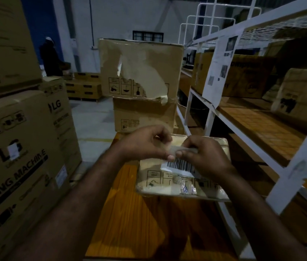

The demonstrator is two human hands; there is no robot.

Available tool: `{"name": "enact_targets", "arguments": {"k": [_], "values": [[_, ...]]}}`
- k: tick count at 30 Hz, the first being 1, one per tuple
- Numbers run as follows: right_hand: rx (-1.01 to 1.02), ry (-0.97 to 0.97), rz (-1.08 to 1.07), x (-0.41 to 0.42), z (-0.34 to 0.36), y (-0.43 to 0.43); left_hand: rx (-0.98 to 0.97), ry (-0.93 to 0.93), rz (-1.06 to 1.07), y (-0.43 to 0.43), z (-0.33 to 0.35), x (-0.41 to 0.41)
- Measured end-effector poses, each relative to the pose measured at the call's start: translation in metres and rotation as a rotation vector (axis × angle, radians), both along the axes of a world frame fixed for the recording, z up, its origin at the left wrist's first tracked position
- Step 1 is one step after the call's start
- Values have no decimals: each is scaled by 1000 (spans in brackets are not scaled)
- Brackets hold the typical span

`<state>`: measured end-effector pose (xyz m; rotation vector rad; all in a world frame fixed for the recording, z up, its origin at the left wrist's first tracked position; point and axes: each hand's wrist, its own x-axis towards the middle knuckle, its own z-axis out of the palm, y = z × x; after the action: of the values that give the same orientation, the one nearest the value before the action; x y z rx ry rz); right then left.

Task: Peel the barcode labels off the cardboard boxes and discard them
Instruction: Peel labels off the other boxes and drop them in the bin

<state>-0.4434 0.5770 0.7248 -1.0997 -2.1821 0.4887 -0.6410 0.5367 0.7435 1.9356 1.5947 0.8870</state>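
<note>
Pinching a pale translucent strip between curled fingertips, left hand and right hand hover just above the flat brown cardboard box, white barcode label still stuck on its top; pulling low and slow should avoid tearing

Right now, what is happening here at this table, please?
A person works over a small cardboard box on a wooden table. The left hand and the right hand pinch a pale strip between them, just above the box; tape or label, I cannot tell. The barcode label is still on the box.
</note>
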Motion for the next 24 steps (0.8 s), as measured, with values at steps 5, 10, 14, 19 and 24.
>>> {"name": "enact_targets", "arguments": {"k": [5,10,14,19,24], "values": [[-119,272,60,9,-10,7,41,324,-42,6,-6,5],[-139,426,139,23,-13,13,55,167,7,10,-12,6],[-4,599,17,35,-12,22,47,100,37,5,-10,9],[222,485,-154,35,-34,32,60,-1,60,5,-7,15],[291,418,-203,32,-45,32,20,-161,12,4,-2,19]]}}
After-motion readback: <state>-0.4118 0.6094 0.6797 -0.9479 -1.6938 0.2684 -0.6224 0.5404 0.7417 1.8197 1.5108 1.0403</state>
